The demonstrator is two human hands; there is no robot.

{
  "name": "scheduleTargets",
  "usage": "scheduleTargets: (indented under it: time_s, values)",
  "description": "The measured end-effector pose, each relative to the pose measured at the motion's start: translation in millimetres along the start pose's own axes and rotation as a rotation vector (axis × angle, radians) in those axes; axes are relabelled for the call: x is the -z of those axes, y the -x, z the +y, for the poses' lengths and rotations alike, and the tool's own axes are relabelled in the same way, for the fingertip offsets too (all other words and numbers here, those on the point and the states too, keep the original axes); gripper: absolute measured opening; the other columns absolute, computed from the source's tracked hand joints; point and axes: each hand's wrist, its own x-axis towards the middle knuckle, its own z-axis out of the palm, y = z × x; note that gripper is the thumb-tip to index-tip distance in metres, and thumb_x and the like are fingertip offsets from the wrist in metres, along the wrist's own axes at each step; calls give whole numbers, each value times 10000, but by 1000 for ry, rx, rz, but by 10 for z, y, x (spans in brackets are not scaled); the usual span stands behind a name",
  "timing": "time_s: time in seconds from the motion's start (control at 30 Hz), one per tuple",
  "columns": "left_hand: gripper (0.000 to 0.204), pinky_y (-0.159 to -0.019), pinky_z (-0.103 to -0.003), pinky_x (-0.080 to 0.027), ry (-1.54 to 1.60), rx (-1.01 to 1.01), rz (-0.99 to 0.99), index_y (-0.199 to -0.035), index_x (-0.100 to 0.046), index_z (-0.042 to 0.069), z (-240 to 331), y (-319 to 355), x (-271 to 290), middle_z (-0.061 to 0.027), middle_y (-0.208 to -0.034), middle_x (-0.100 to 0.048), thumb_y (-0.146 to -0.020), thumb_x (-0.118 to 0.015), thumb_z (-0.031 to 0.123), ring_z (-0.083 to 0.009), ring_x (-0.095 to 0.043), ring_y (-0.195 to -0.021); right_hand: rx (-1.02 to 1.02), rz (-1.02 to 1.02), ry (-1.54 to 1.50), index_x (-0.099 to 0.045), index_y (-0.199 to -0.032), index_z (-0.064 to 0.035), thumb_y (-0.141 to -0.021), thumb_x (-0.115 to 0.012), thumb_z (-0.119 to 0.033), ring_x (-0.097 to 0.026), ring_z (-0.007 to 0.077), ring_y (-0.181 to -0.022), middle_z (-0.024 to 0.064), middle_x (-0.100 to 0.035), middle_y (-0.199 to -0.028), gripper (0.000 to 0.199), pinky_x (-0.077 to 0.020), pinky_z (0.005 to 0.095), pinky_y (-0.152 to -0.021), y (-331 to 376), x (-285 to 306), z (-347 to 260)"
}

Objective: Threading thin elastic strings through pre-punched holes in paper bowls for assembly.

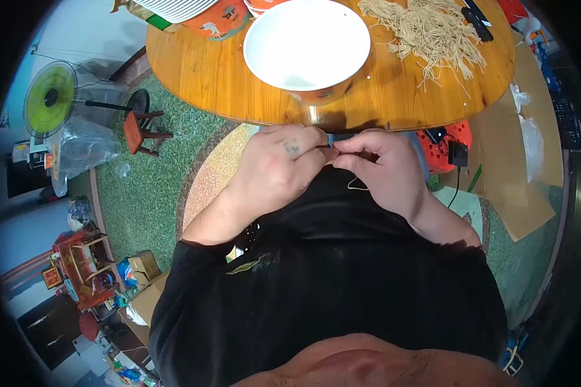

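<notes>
The 2 hands meet at their fingertips, just beside the near edge of the table (203,80). The left hand (281,164) is curled closed, back upward; what lies inside it, I cannot tell. The right hand (390,164) makes a narrow pinch of thumb and forefinger, and a thin strand (357,188) shows in a pale curve below it, against the black shirt (348,258). The pinch seems to hold that strand, though the contact itself is hidden.

The step in hand looks like close fingertip work on 1 strand, with both hands sharing it above the lap. Whether it is being knotted, twisted or parted cannot be made out. The next move, I judge, calls for a steady pinch on each side and light tension, since so fine a strand could easily slip or tangle.

Farther out, a wide bowl (306,42), white inside, stands on the table straight ahead of the hands. To its right lies a loose string pile (432,32) of similar pale strands, with a black handle (478,24) just beside it. More patterned tubs (219,19) stand at the far left of the tabletop
</notes>
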Motion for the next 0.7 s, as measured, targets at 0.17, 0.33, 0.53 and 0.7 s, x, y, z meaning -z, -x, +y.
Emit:
scheduleTargets:
  time_s: [0.17,0.33,0.53,0.7]
  values:
    - [197,-714,-376,-561,-15,29,96,-875,-709,56,-80,17,63,-70,-963,-678,-743,-834,130,-279,-694,-864,244,49,270,-715,-959,19,-894,-738,-18,-653,154,-767,88,-698,-862,78,-514,288,-708,5,40,-5]
    - [561,-1204,-522,-345,-269,98,158,-1266,-637,90,-701,-58,443,-124,-1468,-562,-762,-870,171,-345,-472,-1432,419,123,27,-609,-916,-2,-939,-659,-31,-571,175,-782,71,-597,-862,62,-474,308,-739,-94,95,166]
    - [202,-1037,-461,-485,-185,73,-9,-1033,-750,83,-915,-150,459,-97,-1003,-745,-853,-805,156,-278,-697,-1078,406,159,-205,-610,-947,-4,-962,-643,-36,-601,135,-844,62,-607,-909,48,-492,273,-802,-241,-47,191]
    - [249,-653,-295,-532,183,327,21,-994,-761,40,-564,-298,335,-72,-851,-728,-829,-854,202,-223,-692,-720,648,334,0,-640,-946,-5,-949,-665,-43,-628,149,-853,75,-647,-968,46,-510,282,-800,-494,-120,265]
